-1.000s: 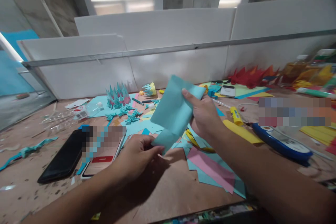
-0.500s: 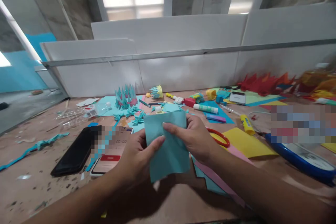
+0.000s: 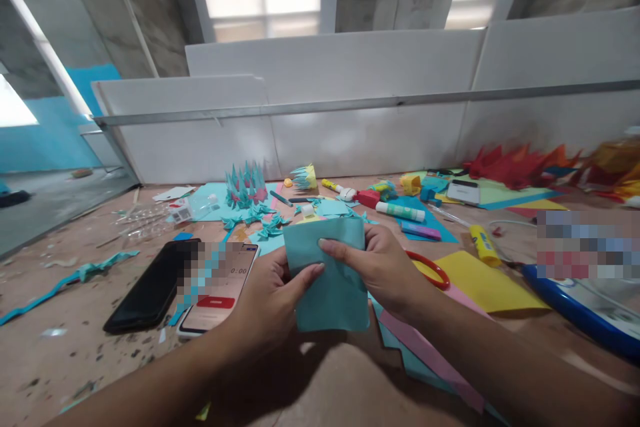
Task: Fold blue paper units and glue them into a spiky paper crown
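A light teal sheet of paper [image 3: 333, 297] is held up above the table in front of me. My left hand [image 3: 280, 290] grips its left side, thumb flat on the near face and fingers behind. On the right side, my right hand [image 3: 383, 263] pinches it the same way, its thumb pointing toward the middle. The fingers behind the paper are mostly hidden. Beyond it lie folded teal paper pieces [image 3: 270, 225] and a spiky teal paper model [image 3: 245, 187]. Red scissor handles [image 3: 440, 275] show just right of my right hand.
A black phone [image 3: 150, 290] and a lit phone [image 3: 220, 303] lie left. Yellow paper [image 3: 493, 283], a yellow glue stick [image 3: 484, 245] and a blue-rimmed object [image 3: 575, 310] are at right. Red spiky paper models [image 3: 510, 165] stand near the white partition [image 3: 360, 140] at the back.
The lower edge of the teal paper has risen and straightened slightly, with both hands still holding it. The whole view has shifted a little, so the surroundings appear farther right.
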A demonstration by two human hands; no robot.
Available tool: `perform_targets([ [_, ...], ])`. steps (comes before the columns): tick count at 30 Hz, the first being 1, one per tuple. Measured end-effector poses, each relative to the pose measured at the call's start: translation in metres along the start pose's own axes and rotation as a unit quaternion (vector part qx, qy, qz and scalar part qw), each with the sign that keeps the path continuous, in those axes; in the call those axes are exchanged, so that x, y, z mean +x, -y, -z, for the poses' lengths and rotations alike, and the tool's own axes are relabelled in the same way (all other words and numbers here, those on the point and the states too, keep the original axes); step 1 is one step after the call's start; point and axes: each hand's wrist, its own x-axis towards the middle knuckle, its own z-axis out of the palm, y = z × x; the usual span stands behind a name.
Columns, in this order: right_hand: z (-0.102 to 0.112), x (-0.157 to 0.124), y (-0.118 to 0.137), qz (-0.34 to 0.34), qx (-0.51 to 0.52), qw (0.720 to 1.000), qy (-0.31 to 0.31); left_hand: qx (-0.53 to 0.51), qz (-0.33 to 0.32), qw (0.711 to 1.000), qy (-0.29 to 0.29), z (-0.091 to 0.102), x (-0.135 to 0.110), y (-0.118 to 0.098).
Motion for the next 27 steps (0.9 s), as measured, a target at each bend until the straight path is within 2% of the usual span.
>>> perform_targets([
  [8, 0.0029, 0.0005, -0.0002, -0.006, -0.014, 1.000, -0.003, -0.033, 0.018, 0.999, 0.010, -0.0023, -0.0017, 0.0007],
  [13, 0.0023, 0.0013, 0.0009, -0.019, -0.013, 1.000, -0.010, -0.025, -0.004, 1.000, 0.017, -0.0022, -0.0014, -0.0002],
  [27, 0.0023, 0.0013, -0.0011, -0.028, 0.010, 1.000, -0.004, 0.002, 0.003, 1.000, 0.012, 0.0002, 0.0020, 0.0035],
])
